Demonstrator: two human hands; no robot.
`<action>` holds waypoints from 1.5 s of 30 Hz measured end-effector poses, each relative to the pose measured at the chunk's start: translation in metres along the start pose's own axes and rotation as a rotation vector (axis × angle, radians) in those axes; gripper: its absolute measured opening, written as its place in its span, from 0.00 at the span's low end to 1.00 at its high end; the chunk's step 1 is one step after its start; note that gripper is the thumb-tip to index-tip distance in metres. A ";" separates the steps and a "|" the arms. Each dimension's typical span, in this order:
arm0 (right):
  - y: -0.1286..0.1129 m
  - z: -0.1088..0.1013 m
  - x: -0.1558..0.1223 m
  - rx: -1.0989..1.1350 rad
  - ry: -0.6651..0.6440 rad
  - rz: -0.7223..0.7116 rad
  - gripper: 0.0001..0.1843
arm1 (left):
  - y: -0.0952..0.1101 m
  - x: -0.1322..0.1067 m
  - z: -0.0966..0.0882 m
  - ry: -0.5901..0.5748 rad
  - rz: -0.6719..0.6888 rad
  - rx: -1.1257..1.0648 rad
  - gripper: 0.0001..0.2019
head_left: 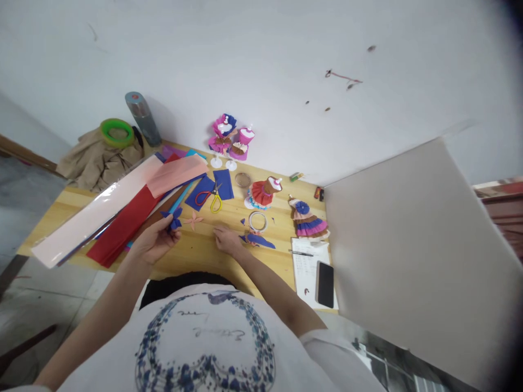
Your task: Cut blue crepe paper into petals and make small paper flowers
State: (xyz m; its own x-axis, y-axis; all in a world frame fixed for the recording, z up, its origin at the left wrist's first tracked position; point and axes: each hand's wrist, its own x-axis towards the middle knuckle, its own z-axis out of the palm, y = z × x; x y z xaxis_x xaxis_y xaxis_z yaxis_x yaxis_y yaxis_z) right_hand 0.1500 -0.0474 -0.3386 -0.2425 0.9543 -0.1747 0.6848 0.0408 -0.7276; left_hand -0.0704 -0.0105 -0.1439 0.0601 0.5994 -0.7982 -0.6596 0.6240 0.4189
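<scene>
White printed T-shirt point(204, 343); blue paper flower point(175, 219), best gripped lightly, pinched in our left hand point(153, 240) beside a peach cutout point(193, 221); whether our curled right hand point(227, 241) holds anything, we cannot tell.

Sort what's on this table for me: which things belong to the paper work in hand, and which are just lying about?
Likely in the job:
blue paper flower, held in the left hand
peach paper flower
red-and-yellow-handled scissors
blue paper sheets
white tape roll

Probably just lying about:
thermos flask
smartphone
pen
beige cloth
</scene>
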 end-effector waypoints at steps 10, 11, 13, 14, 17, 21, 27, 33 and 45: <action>0.000 0.007 -0.015 -0.349 -0.289 -0.307 0.10 | 0.007 -0.006 0.009 0.000 0.018 -0.042 0.11; -0.007 0.016 -0.015 -0.356 -0.325 -0.368 0.10 | 0.007 -0.006 0.009 -0.001 0.013 -0.043 0.12; -0.022 0.034 -0.012 -0.347 -0.389 -0.495 0.15 | 0.005 -0.005 0.010 -0.018 0.005 -0.046 0.13; -0.026 0.042 -0.011 -0.347 -0.407 -0.535 0.17 | 0.004 -0.005 0.010 -0.030 0.003 -0.048 0.14; -0.021 0.047 -0.014 -0.383 -0.379 -0.523 0.19 | 0.002 -0.005 0.010 -0.051 -0.002 -0.064 0.15; 0.009 0.028 -0.026 -0.441 -0.241 -0.368 0.18 | 0.005 -0.006 0.004 -0.018 0.003 -0.066 0.13; 0.040 -0.012 -0.003 -0.468 0.009 -0.090 0.26 | 0.004 -0.006 0.004 -0.032 -0.001 -0.062 0.14; 0.065 -0.047 0.043 -0.423 0.111 0.057 0.25 | 0.000 -0.009 0.015 -0.062 -0.012 -0.009 0.15; 0.095 -0.068 -0.039 -0.343 0.371 0.300 0.20 | -0.003 -0.004 0.018 -0.075 -0.052 0.055 0.13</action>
State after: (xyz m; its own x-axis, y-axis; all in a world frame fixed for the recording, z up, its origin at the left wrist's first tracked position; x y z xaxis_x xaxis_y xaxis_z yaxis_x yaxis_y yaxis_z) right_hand 0.2716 -0.0605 -0.3557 0.2103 0.9763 -0.0508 0.8844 -0.2122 -0.4157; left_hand -0.0547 -0.0059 -0.1340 0.1503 0.6001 -0.7857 -0.6122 0.6805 0.4026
